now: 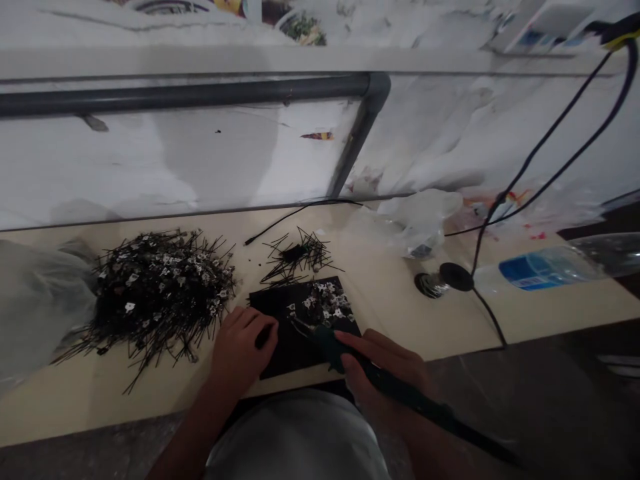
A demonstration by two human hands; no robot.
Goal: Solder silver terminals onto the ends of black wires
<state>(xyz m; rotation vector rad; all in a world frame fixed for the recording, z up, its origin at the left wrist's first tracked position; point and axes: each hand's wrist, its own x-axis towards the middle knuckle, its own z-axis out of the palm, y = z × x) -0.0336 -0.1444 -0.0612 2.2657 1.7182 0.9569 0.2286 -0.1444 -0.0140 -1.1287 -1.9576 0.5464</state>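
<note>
My right hand (387, 367) grips a dark green soldering iron (327, 343), its thin tip pointing left over a black mat (285, 350). Close to that tip lies a small silvery metal part, and a cluster of similar metal parts (327, 300) covers the mat's upper right. At the mat's left edge, my left hand (245, 347) is closed with its fingers curled; what they hold, if anything, is hidden. Beside it on the left rises a big heap of short black wires with metal parts (165, 280). A smaller bunch of black wires (300, 257) sits behind the mat.
To the right stand a solder spool (433, 285) and a clear bottle with a blue label (535, 268). Plastic bags (425, 213) lie at the back and at far left. A black cable (480, 247) hangs across the table's right part. A grey pipe (200, 93) runs along the wall.
</note>
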